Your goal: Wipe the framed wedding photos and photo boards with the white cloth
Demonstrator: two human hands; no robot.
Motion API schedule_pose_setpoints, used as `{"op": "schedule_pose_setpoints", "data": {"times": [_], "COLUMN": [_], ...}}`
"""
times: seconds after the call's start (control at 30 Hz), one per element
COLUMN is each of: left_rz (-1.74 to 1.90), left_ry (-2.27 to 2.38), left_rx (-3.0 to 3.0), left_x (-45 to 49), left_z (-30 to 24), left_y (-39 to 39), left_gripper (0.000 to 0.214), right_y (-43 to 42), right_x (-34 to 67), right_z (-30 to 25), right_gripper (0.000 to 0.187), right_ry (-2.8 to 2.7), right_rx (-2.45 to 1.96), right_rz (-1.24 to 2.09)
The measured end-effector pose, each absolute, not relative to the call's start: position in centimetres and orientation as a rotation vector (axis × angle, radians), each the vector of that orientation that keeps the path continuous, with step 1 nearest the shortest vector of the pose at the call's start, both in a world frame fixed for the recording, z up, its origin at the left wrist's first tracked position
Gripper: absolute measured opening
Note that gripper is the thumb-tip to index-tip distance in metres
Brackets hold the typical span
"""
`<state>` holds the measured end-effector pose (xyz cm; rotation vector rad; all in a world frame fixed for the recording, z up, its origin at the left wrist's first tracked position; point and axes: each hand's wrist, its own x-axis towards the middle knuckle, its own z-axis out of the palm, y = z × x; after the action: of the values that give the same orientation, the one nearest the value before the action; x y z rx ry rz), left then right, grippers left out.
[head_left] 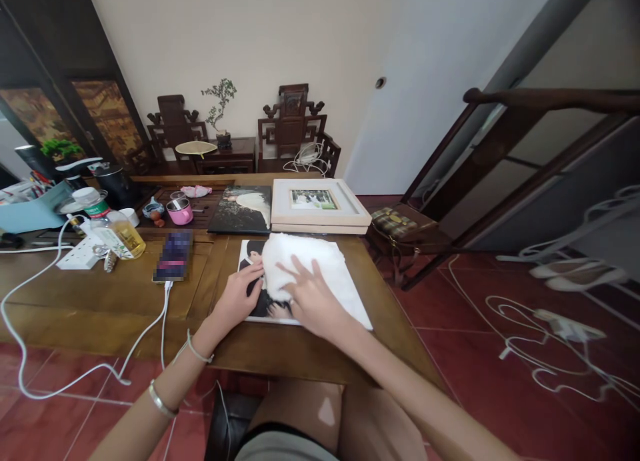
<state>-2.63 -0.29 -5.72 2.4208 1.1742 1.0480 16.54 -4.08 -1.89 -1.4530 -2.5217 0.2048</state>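
A photo print on a white-edged panel (pixel 357 307) lies flat near the front edge of the wooden table, partly covered by a folded white cloth (pixel 277 251). My right hand (pixel 313 297) rests on the cloth with its fingers spread, pressing it against the panel. At the panel's left side is my left hand (pixel 241 293), its fingertips touching the picture beside the cloth's left edge and its thumb apart from the fingers. Much of the picture is hidden under the cloth and my hands.
Behind the panel are a dark photo panel (pixel 243 207) and stacked pale frames (pixel 320 224). To the left lie a phone (pixel 173 255) on a white cable, a pink cup (pixel 180 211), a bottle (pixel 127 235) and a power strip (pixel 80 253). A wooden chair (pixel 425 227) stands right.
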Motion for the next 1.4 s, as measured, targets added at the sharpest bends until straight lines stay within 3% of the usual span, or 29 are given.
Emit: {"op": "schedule_pose_setpoints", "data": {"times": [0.27,0.47,0.67,0.87,1.07,1.4], "left_rz": [1.026,1.015,1.013,1.08,1.077,0.944], "left_ry": [1.198,1.207,1.203,1.264,1.278,1.253], "left_rx": [2.408,2.413,2.35,2.208,2.196,2.391], "left_x": [-2.6,-2.6,-2.6,-2.9,-2.7,-2.6], "left_z": [-5.5,-5.7,-5.6,-5.2,-5.4,-5.9], "left_y": [-0.5,-0.4,-0.5,-0.6,-0.5,-0.5], "left_gripper": [0.031,0.03,0.032,0.045,0.047,0.031], "right_y": [-12.7,-7.5,-2.5,-6.2,-10.9,-2.9], "right_x": [19.2,21.9,18.3,14.4,17.9,23.0], "right_z": [-2.6,-2.5,-1.7,-2.3,-1.0,-1.3], "right_gripper": [0.043,0.041,0.035,0.035,0.044,0.042], "right_ry": [-2.54,-2.39,-2.273,-2.536,-2.688,-2.196], "right_rx": [-1.245,-1.579,-1.855,-1.382,-0.933,-1.481], "right_rz": [0.293,0.191,0.023,0.186,0.512,0.533]}}
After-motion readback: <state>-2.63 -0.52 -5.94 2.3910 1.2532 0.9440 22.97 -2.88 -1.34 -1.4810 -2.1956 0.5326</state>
